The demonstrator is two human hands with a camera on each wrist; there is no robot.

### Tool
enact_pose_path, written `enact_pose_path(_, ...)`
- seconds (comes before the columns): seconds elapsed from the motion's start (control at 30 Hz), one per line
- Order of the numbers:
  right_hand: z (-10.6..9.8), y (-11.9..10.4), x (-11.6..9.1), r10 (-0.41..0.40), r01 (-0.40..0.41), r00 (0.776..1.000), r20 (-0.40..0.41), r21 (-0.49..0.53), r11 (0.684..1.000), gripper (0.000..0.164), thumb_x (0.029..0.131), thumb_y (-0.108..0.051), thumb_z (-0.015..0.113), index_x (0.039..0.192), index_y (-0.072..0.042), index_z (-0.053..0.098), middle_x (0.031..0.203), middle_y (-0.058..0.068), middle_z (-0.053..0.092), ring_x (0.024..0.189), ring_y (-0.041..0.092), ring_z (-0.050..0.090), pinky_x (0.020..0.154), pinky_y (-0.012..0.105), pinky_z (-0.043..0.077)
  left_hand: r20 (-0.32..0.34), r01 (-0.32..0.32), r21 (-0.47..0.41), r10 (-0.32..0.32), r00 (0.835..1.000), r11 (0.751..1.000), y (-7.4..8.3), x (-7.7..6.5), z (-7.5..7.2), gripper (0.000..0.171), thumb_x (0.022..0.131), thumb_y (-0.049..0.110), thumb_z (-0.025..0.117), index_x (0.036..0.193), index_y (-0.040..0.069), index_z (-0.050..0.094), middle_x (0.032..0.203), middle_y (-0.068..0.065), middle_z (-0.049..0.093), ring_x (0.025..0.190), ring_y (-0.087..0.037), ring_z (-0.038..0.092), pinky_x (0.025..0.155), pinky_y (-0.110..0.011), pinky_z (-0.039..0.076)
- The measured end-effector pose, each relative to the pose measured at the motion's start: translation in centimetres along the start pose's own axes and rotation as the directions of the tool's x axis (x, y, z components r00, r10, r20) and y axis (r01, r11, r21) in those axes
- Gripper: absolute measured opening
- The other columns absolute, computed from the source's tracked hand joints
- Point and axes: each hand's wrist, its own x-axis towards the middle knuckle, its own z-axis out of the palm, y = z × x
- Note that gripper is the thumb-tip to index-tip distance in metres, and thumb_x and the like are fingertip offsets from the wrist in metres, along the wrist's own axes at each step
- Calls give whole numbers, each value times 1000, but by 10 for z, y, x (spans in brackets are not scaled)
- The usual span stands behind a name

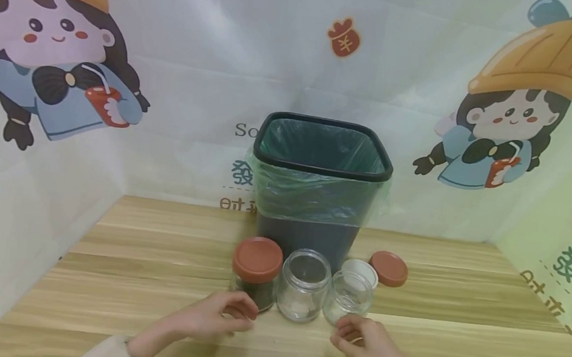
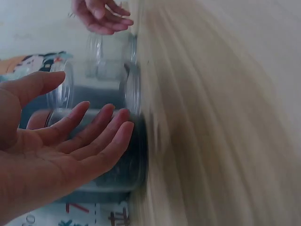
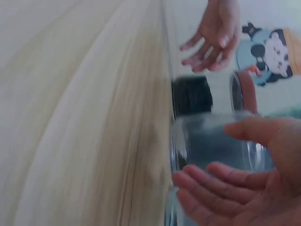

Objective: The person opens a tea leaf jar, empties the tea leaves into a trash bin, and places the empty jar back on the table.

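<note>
My left hand [image 1: 213, 315] hovers at the near side of a glass jar with a red-brown lid [image 1: 258, 258] and dark contents [image 2: 124, 165]. In the left wrist view its fingers are spread and loosely bent, holding nothing. Beside that jar stands an open clear jar [image 1: 302, 293], and right of it a shorter open clear jar [image 1: 349, 297]. The right hand [image 1: 370, 347] is just in front of the shorter jar; the right wrist view shows its fingers [image 3: 211, 193] relaxed around nothing. Whether either hand touches glass, I cannot tell.
Behind the jars rises a dark trash bin [image 1: 306, 237] lined with a green bag [image 1: 315, 195]. A white disc-shaped piece [image 1: 367, 273] and a loose red-brown lid [image 1: 389, 268] lie at the right. Printed cloth [image 1: 197, 80] surrounds the wooden table [image 1: 455, 341].
</note>
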Motion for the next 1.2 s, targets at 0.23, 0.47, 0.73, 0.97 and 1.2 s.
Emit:
enact_pose_path(0.23,21,-15,21,-120,117,992,35,85,989,31,86,-15,59,106,8,54,99,19,61,89,27,61,72,26,52,-112,43,40,-38,993,998,-4,-8,-26,28,85,13,59,102,-9,55,97,-19,60,88,-22,58,73,-22,47)
enact_pose_path(0.47,41,-34,38,-137,126,989,61,153,980,51,85,-16,60,122,13,40,114,26,54,101,37,55,79,32,50,-361,226,-45,-227,904,973,0,-2,-25,47,72,7,72,103,-12,42,98,-21,54,87,-27,58,71,-31,51)
enact_pose_path(0.73,67,-51,46,-50,44,996,69,84,996,77,86,-23,58,134,16,13,132,34,31,111,40,47,87,39,45,-433,274,-33,-261,863,961,-5,11,-15,97,60,13,82,131,-11,21,123,-34,40,111,-46,43,89,-50,41)
enact_pose_path(0.97,84,-58,52,-11,11,1000,-22,24,1000,84,83,-23,60,135,15,7,138,33,19,127,39,24,100,53,24,-471,162,13,-137,871,987,-14,26,-7,96,56,14,84,130,-9,27,125,-25,44,115,-38,42,96,-49,34)
enact_pose_path(1.2,88,-58,55,-5,7,999,-48,40,999,80,83,-22,61,135,12,10,138,31,21,126,37,27,100,52,27,-541,153,9,-124,832,988,-19,34,-2,92,55,10,84,128,-8,32,122,-23,49,114,-36,44,98,-48,32)
